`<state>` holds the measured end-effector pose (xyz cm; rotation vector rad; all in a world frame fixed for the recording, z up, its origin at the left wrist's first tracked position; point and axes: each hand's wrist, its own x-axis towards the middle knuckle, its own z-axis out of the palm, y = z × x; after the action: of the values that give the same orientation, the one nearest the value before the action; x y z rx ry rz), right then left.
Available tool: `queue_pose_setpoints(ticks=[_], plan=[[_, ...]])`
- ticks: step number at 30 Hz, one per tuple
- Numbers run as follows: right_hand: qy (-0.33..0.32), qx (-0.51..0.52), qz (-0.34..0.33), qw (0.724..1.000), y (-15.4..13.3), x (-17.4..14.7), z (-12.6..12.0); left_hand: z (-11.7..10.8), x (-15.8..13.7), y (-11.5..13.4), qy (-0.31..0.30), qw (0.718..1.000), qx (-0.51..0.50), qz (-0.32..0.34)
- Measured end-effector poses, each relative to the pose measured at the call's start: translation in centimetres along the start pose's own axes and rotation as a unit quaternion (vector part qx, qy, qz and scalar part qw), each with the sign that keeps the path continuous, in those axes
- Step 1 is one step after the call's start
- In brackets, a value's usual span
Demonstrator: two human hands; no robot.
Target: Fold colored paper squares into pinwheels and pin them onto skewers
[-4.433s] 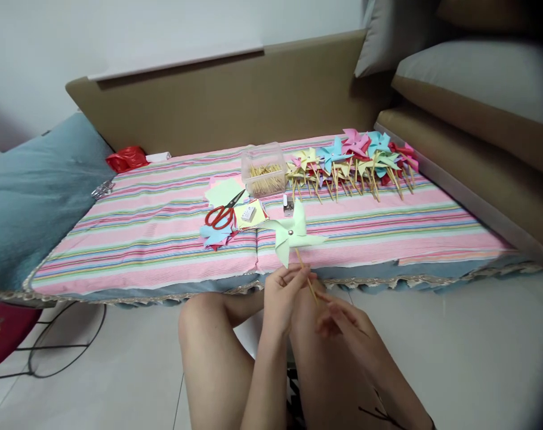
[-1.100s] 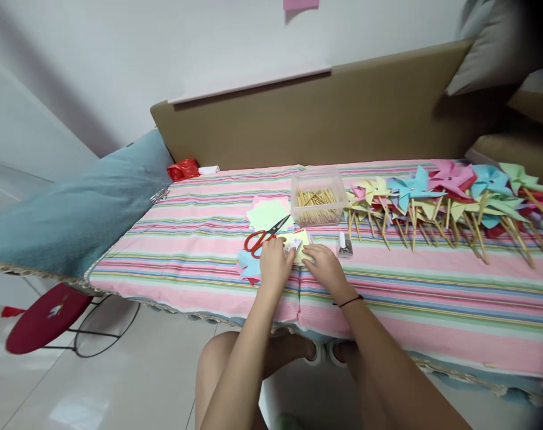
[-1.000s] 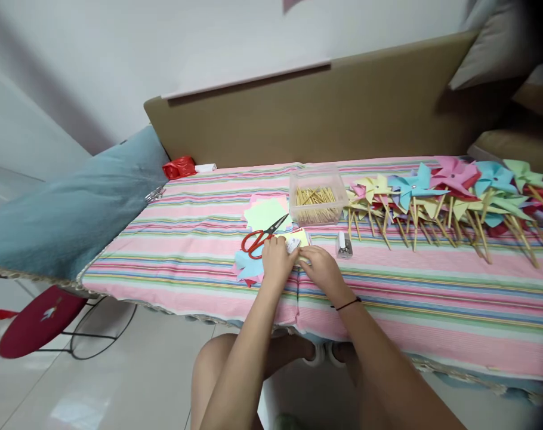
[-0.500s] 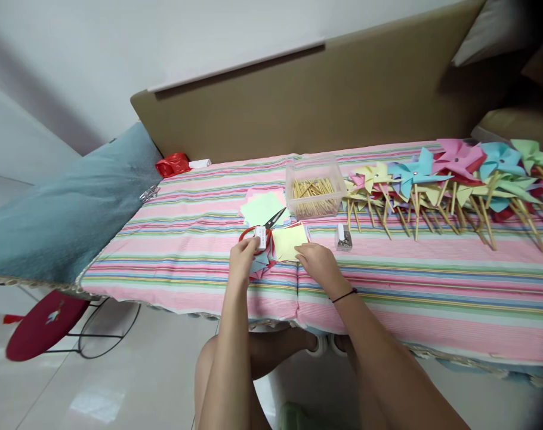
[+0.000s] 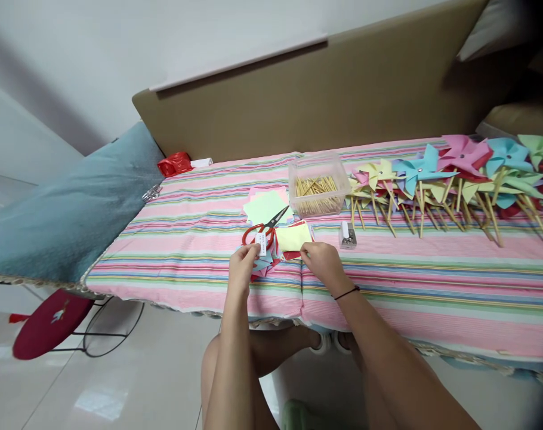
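My left hand [image 5: 243, 266] is closed, pinching a small white rectangular piece with print on it [image 5: 261, 243]; whether it is a box or a label I cannot tell. Under it lie red-handled scissors [image 5: 272, 226], blades pointing up and right. My right hand [image 5: 321, 261] pinches the near right corner of a yellow paper sheet [image 5: 293, 237]. That edge is raised, showing red paper [image 5: 292, 255] below in the stack. Blue and pink papers [image 5: 265, 263] lie beside my left fingers. Behind the scissors is a pale green sheet [image 5: 266, 208] on other coloured sheets.
A clear plastic box [image 5: 320, 185] of short wooden sticks stands behind the papers. Right of it lie several paper pinwheels [image 5: 426, 170]. A small clear case [image 5: 348, 236] with a white piece on top sits nearby. A red bag [image 5: 175, 163] lies at the far left.
My right hand has lifted the near edge of the yellow sheet, so red paper now shows beneath it. My left hand still holds the white piece. The view has shifted slightly.
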<state>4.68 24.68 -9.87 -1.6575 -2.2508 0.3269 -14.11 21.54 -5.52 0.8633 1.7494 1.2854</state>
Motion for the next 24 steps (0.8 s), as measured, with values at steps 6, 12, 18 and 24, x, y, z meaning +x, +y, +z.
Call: queue_pose_setpoints(ticks=[6,12,18,24], plan=[[0.031,0.091,0.033,0.995,1.3,0.2,0.4,1.1,0.0,-0.4,-0.032,0.999,-0.031,-0.007],[0.077,0.193,0.060,0.976,2.3,0.5,0.8,3.2,0.2,-0.7,-0.063,0.995,-0.077,-0.031],[0.128,0.239,0.088,0.958,2.3,0.7,0.8,4.6,0.3,-1.3,-0.044,0.994,-0.093,-0.024],[0.146,0.272,0.087,0.947,2.0,0.6,0.5,5.2,0.6,-1.2,-0.026,0.998,-0.051,0.035]])
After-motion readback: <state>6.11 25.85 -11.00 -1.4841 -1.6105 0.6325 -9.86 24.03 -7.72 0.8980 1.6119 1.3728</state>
